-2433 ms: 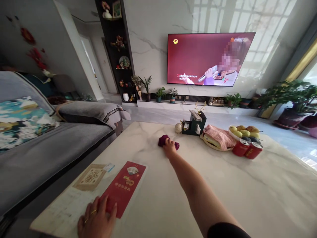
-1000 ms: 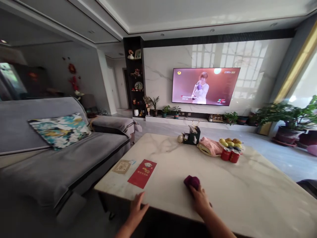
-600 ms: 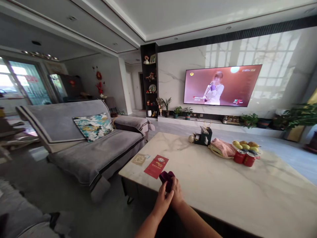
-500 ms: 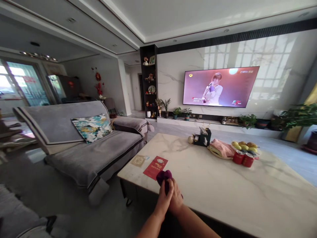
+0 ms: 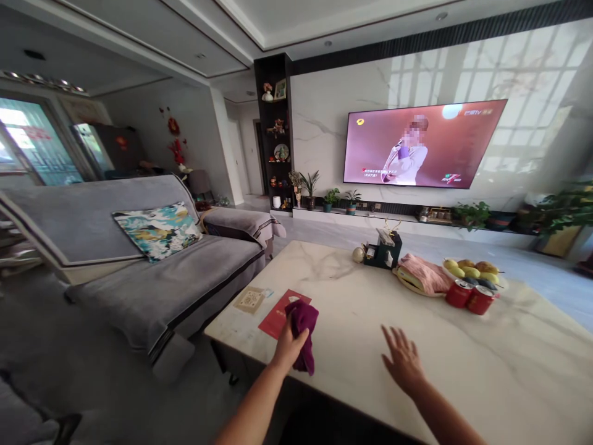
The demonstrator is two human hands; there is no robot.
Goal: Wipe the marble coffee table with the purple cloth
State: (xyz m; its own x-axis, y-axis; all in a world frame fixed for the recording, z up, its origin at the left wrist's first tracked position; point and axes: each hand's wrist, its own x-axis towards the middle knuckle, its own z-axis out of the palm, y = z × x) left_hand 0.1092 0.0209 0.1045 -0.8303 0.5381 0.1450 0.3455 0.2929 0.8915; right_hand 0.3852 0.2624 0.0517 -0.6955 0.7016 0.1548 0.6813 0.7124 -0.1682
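- Left hand is reaching forward over the near edge of the counter, arm stretched out low.
- Its fingers are clenching a purple cloth, which is hanging above the counter just beside the red card.
- Right hand is hovering over the counter, palm down.
- Its fingers are spreading wide, gripping nothing.

No legible text on anything here
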